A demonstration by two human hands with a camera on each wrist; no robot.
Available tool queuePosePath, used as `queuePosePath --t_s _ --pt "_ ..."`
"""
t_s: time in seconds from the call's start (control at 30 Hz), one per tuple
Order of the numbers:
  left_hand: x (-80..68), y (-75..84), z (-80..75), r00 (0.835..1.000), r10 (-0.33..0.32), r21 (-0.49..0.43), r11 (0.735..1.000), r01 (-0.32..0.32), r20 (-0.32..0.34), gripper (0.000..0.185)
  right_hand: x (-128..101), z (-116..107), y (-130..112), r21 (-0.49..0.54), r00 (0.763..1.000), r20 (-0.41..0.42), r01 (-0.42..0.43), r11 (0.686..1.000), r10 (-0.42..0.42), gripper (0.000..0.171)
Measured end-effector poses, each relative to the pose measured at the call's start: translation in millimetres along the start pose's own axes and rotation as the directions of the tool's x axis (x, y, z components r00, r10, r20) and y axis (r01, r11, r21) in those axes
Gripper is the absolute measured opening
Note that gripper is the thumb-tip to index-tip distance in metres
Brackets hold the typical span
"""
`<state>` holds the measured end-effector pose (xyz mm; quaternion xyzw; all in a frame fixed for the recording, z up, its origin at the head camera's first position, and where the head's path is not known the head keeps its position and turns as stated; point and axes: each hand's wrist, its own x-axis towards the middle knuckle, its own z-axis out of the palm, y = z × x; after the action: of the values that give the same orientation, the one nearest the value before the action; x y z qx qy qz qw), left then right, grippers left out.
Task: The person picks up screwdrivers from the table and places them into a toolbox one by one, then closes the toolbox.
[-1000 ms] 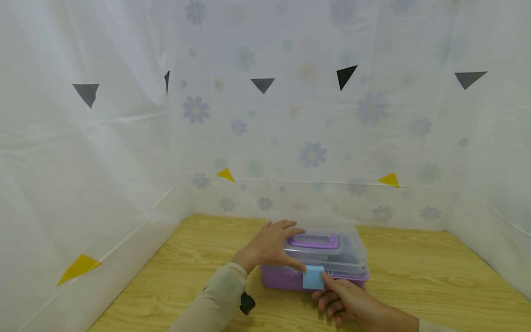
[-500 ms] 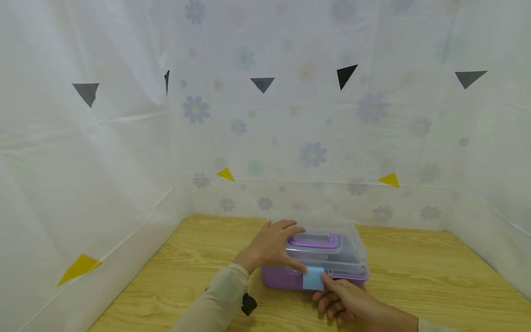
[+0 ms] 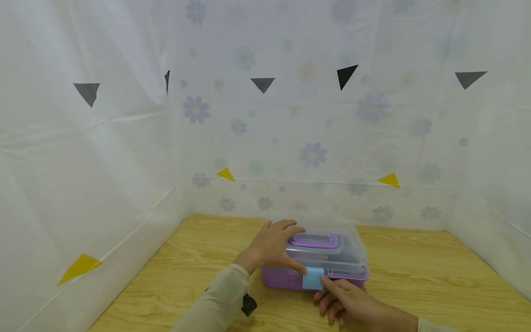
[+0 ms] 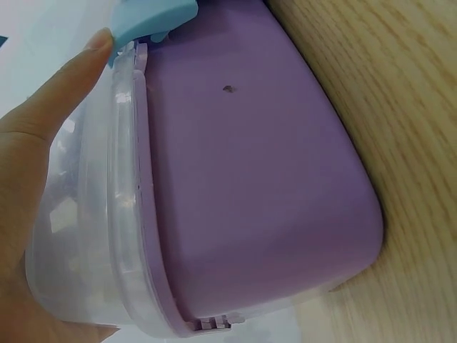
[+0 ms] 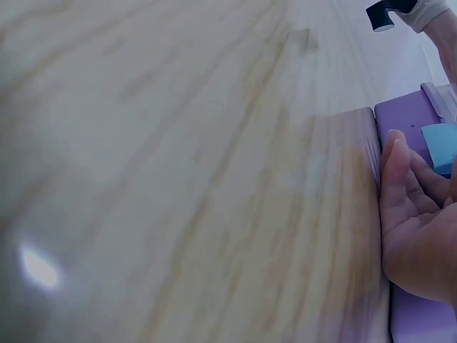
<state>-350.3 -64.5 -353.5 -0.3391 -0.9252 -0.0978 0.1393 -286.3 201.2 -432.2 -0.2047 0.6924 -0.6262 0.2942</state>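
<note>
A purple storage box (image 3: 275, 277) with a clear lid (image 3: 350, 251) and a purple carry handle (image 3: 314, 241) sits on the table, lid down. At its front is a light blue latch (image 3: 313, 278). My left hand (image 3: 271, 245) spreads over the lid's left part, fingers straight, thumb tip at the latch's upper left. In the left wrist view, the blue latch (image 4: 156, 18) stands out from the purple wall under that thumb. My right hand (image 3: 352, 299) holds the latch's right edge by the thumb, other fingers curled below; the fingertips behind the latch are hidden.
The wood-grain table (image 3: 415, 276) extends around the box. A white sheet wall with flower prints (image 3: 313, 154) rises close behind it, with more sheeting at both sides. A black wrist-worn device (image 3: 249, 305) hangs under the left sleeve (image 3: 215, 295).
The right fingers have shifted very slightly at the latch's right edge. The left hand and the box have stayed nearly still.
</note>
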Motion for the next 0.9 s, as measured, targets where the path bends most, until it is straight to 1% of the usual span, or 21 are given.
queuePosePath --t_s 0.13,0.2,0.27,0.37,0.43,0.53,0.63,0.9 --pt "-0.4 0.3 0.4 1.0 -0.002 0.009 1.0 0.002 0.0 0.106 0.9 -0.1 1.3 -0.073 0.999 -0.041 0.02 0.997 -0.023 0.061" --pt "-0.6 0.2 0.5 1.0 0.003 0.018 1.0 -0.003 -0.003 0.106 1.0 1.0 1.2 -0.121 0.996 -0.075 0.035 0.992 -0.044 0.059" --pt "-0.4 0.0 0.9 1.0 0.01 0.028 1.0 -0.009 -0.01 0.106 0.8 2.3 0.9 -0.189 0.991 -0.115 0.052 0.981 -0.075 0.055" --pt "0.1 0.0 1.1 1.0 0.02 0.04 0.999 -0.02 -0.017 0.106 0.2 4.4 0.5 -0.296 0.978 -0.173 0.063 0.953 -0.118 0.049" --pt "0.2 0.2 1.2 1.0 0.024 0.044 0.999 -0.023 -0.02 0.106 -0.1 5.2 0.4 -0.343 0.971 -0.194 0.063 0.937 -0.136 0.046" --pt "0.2 0.8 1.2 0.999 0.028 0.049 0.998 -0.027 -0.02 0.106 -0.6 5.2 0.4 -0.371 0.968 -0.205 0.058 0.927 -0.143 0.045" --pt "0.4 1.4 0.5 0.999 0.033 0.055 0.998 -0.032 -0.017 0.106 -0.9 4.6 0.6 -0.376 0.969 -0.208 0.049 0.926 -0.136 0.043" --pt "2.0 2.4 -1.0 0.999 0.036 0.072 0.997 -0.035 -0.013 0.106 -1.7 5.8 -0.5 -0.311 0.968 -0.227 0.028 0.95 -0.103 0.046"
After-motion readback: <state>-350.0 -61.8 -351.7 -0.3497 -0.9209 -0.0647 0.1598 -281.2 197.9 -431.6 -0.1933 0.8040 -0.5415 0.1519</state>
